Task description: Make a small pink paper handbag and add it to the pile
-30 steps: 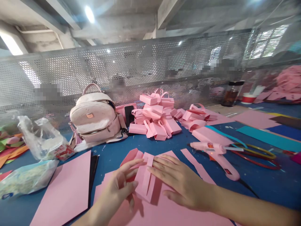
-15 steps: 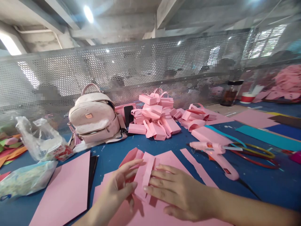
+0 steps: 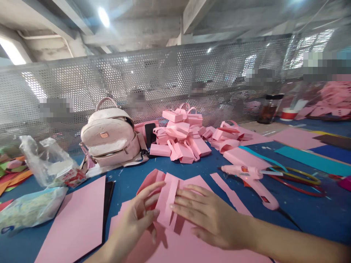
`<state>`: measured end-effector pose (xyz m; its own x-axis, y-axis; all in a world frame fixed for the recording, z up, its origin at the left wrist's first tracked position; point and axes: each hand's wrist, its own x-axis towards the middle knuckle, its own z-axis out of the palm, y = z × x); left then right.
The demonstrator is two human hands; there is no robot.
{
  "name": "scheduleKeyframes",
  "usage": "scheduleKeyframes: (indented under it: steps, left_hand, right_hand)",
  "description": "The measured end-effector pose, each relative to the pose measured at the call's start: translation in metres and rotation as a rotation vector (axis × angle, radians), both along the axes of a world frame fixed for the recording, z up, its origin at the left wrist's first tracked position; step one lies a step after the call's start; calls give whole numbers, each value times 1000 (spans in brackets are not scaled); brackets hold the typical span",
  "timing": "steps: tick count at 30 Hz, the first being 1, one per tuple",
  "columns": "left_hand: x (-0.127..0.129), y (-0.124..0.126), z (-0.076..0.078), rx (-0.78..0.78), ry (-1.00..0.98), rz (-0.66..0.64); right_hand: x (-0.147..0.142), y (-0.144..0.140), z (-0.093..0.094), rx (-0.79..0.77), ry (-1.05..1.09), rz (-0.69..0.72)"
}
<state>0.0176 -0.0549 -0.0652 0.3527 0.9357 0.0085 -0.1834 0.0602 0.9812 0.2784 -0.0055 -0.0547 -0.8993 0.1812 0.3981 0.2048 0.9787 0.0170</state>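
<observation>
Glue gun (image 3: pixel 256 179) lies on the blue tabletop (image 3: pixel 128 176), its nozzle toward the person's left. Folded pink paper piece (image 3: pixel 165 206) is positioned left of the glue gun and closer to the person, above larger pink sheets (image 3: pixel 175 252). Left hand (image 3: pixel 135 217): fingers spread and curved along the paper piece's left side, thumb at its lower left edge; from where I stand, I cannot tell whether they grip it. Right hand (image 3: pixel 210 217), left of the glue gun: palm down, fingers extended, fingertips at the paper piece's right-hand flap. Pile of pink paper bags (image 3: pixel 179 133) sits beyond the glue gun, to its left; pale backpack (image 3: pixel 109 137) stands farther left.
</observation>
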Motion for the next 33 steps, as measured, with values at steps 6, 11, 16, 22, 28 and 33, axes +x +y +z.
scheduleKeyframes:
  steps: [6,11,16,22,28,33]
  left_hand:
    - [4,-1,5,108,87,129]
    - [1,-10,2,237,483,179]
    - [-10,-16,-19,436,690,302]
    - [-6,-11,-16,790,688,258]
    - [-6,-12,-12,1038,835,310]
    - [-6,-12,-12,1081,831,312]
  right_hand:
    - [3,-2,-2,-169,270,-48]
    - [2,-6,-6,-252,580,-167]
    - [1,-5,-8,-340,575,-138]
    - [0,-3,-12,-412,573,-113]
    - [0,-2,-14,-443,586,-112]
    - [-1,-1,-12,-412,565,-123]
